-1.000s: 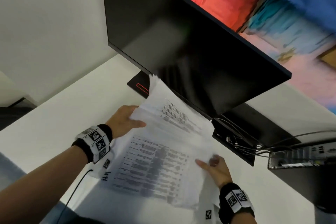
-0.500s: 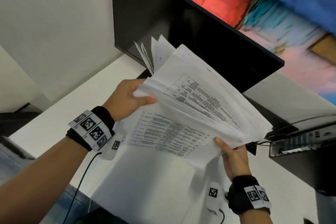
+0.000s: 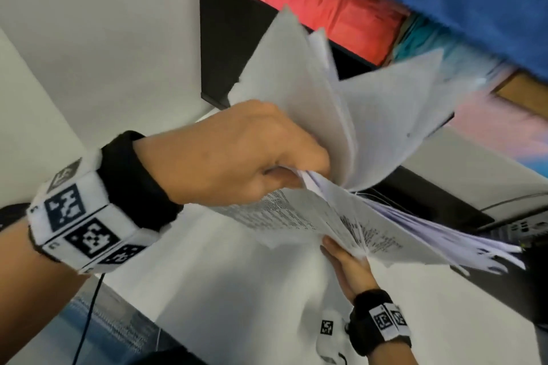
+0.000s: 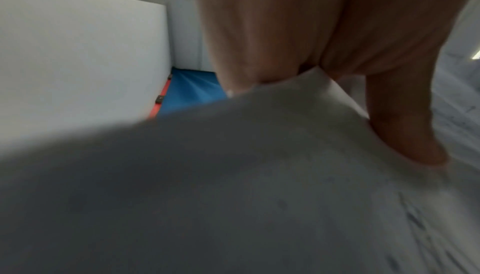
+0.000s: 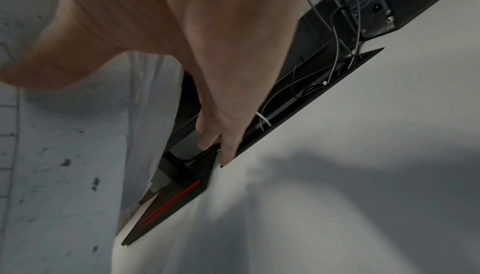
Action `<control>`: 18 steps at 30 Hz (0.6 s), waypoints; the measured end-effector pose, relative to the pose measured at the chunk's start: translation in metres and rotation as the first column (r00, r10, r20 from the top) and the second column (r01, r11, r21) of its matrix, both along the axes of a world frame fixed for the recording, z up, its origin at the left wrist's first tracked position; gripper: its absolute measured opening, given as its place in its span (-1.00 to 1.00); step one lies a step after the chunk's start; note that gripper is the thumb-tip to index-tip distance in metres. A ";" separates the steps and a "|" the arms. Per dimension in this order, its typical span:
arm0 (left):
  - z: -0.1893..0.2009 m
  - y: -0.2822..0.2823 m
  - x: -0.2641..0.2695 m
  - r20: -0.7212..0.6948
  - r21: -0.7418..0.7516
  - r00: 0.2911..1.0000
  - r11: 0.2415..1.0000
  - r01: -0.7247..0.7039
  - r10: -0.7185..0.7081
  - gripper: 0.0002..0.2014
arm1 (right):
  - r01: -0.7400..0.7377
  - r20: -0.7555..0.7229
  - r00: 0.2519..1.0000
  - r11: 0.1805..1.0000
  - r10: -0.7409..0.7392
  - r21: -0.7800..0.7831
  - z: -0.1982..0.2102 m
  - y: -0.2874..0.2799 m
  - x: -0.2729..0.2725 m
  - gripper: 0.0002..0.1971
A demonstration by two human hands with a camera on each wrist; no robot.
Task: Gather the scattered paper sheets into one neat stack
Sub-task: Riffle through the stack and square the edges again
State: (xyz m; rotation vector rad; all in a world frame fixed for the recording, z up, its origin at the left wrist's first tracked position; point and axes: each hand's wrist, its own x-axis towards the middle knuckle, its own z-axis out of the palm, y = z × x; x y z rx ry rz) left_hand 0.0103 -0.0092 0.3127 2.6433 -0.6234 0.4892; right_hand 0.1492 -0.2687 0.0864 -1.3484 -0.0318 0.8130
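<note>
The paper sheets are one loose, fanned bundle held in the air above the white desk. Some sheets stand up and the printed ones slope down to the right. My left hand pinches the bundle's left corner from above; in the left wrist view its thumb and a finger clamp the paper. My right hand holds the lower edge from beneath. In the right wrist view its thumb lies on the printed sheet and its fingers reach past the edge.
A black monitor stands right behind the bundle, its base marked with a red line. A black cable tray and a black computer box sit at the right. A white wall runs along the left.
Both hands have lifted the bundle off the desk and tipped it up. The sheets have fanned apart, and my left hand has risen close to the head camera.
</note>
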 end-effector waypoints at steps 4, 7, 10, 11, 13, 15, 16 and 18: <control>0.015 -0.004 -0.007 0.001 0.054 0.999 0.998 0.042 -0.042 -0.65 | 0.018 -0.009 1.000 0.997 -0.017 0.073 0.006 0.017 -0.010 -0.52; 0.021 -0.004 -0.006 0.000 0.040 0.999 0.998 0.042 -0.042 -0.51 | 0.017 -0.001 1.000 0.987 -0.018 0.157 0.001 0.023 -0.014 -0.57; 0.018 0.008 -0.003 0.018 -0.110 1.000 0.994 0.015 -0.013 -0.54 | 0.071 -0.035 0.997 0.973 -0.065 0.221 -0.003 0.024 -0.012 -0.63; 0.015 0.014 -0.002 0.012 -0.187 1.000 0.982 0.001 0.002 -0.56 | 0.085 -0.035 0.996 0.966 -0.079 0.243 -0.004 0.023 -0.009 -0.64; 0.004 0.028 -0.003 -0.038 -0.362 0.999 0.931 -0.049 0.038 -0.66 | 0.123 -0.043 0.992 0.947 -0.116 0.297 -0.005 0.018 0.000 -0.54; -0.011 0.040 -0.005 -0.115 -0.538 0.990 0.834 -0.127 0.077 -0.73 | 0.163 -0.058 0.987 0.935 -0.152 0.316 -0.004 0.012 0.012 -0.04; -0.020 0.045 -0.006 -0.145 -0.602 0.985 0.781 -0.166 0.097 -0.74 | 0.181 -0.062 0.983 0.933 -0.170 0.311 0.000 0.011 0.016 0.10; -0.039 0.054 -0.006 -0.195 -0.685 0.972 0.692 -0.230 0.129 -0.73 | 0.207 -0.075 0.978 0.933 -0.194 0.296 0.003 0.010 0.024 0.12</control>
